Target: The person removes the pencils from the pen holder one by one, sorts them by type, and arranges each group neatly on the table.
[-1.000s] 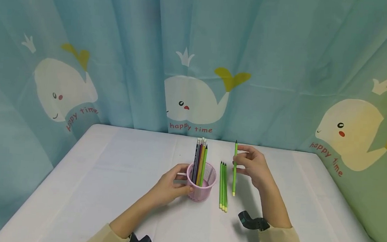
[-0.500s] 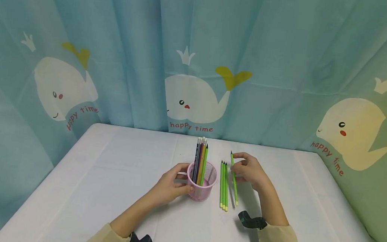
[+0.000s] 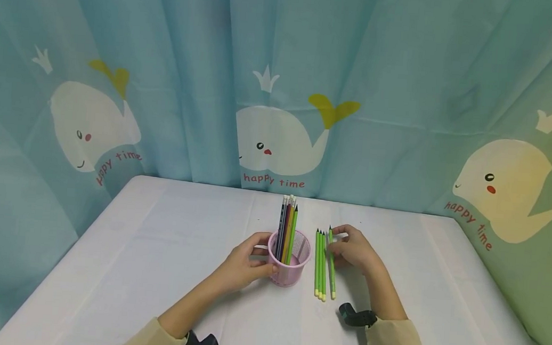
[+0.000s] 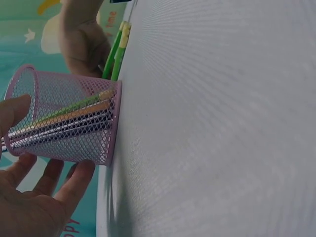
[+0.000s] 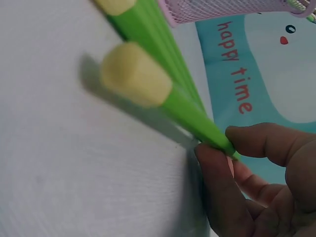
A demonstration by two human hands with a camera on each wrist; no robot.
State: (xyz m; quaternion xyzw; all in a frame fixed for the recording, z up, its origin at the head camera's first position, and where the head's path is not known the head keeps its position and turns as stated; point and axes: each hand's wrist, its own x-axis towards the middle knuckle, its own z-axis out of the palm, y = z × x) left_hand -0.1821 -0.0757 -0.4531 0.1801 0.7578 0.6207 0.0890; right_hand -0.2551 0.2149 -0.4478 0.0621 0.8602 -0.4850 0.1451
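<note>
On the left, a pink mesh cup (image 3: 285,276) stands upright just right of the left hand (image 3: 244,264), against its fingertips, on a white table (image 3: 179,251); dark, red, yellow and green pencils (image 3: 289,227) are held in the cup, leaning to its far left side and rising above the rim. The cup is gripped by that hand from its left, with the thumb set on the near side and the other fingers curved round the far left side. Right of the cup and just left of the right hand (image 3: 354,249), three slim green pencils with pale yellow ends (image 3: 320,264) are laid side by side, black points away from the person. Close beside this row, a fourth green pencil with a pale yellow end (image 3: 332,275) is placed at the right hand's fingertips, its yellow end extended toward the person. It is pinched near its black point between thumb and fingers, with only the pencil's thickness left between them; whether its whole length is supported by the table cannot be told.
</note>
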